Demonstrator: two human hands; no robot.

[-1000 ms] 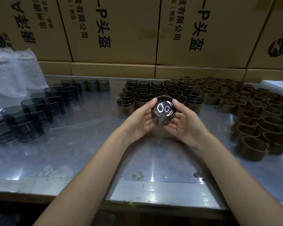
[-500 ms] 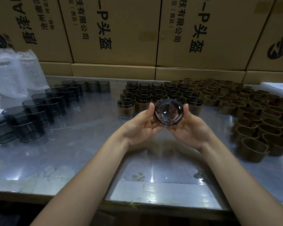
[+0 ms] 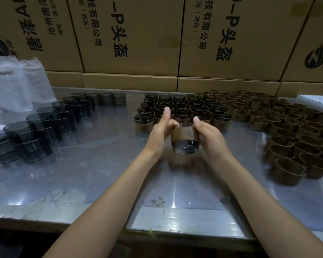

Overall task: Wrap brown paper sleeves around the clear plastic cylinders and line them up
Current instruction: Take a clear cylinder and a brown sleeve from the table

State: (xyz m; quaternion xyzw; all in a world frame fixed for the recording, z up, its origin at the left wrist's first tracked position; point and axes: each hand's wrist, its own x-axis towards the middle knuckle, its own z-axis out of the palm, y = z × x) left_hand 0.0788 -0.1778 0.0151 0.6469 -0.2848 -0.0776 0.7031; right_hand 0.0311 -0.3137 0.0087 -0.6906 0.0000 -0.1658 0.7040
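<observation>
Cylinder [image 3: 185, 139] of clear smoky plastic, upright with a brown paper sleeve [image 3: 185, 134] around its upper part and its bare base showing below, is held above the metal table [image 3: 93, 183] near the middle of the scene. The left hand [image 3: 159, 133] grips it from the left, fingers curled behind it and thumb raised; the right hand [image 3: 209, 134] grips it from the right, thumb at the rim. Just beyond the hands stands a block of finished sleeved cylinders [image 3: 181, 110] in close rows, the nearest left one [image 3: 144, 124] standing just left of the left hand. To the far left, bare dark cylinders [image 3: 37, 131] run in a double line from the near left edge toward the back. To the right lies a wide spread of empty brown paper sleeves [image 3: 287, 131], some touching one another. Bubble wrap [image 3: 13, 84] sits at the far left, and printed cardboard boxes [image 3: 131, 34] are stacked behind the table.
</observation>
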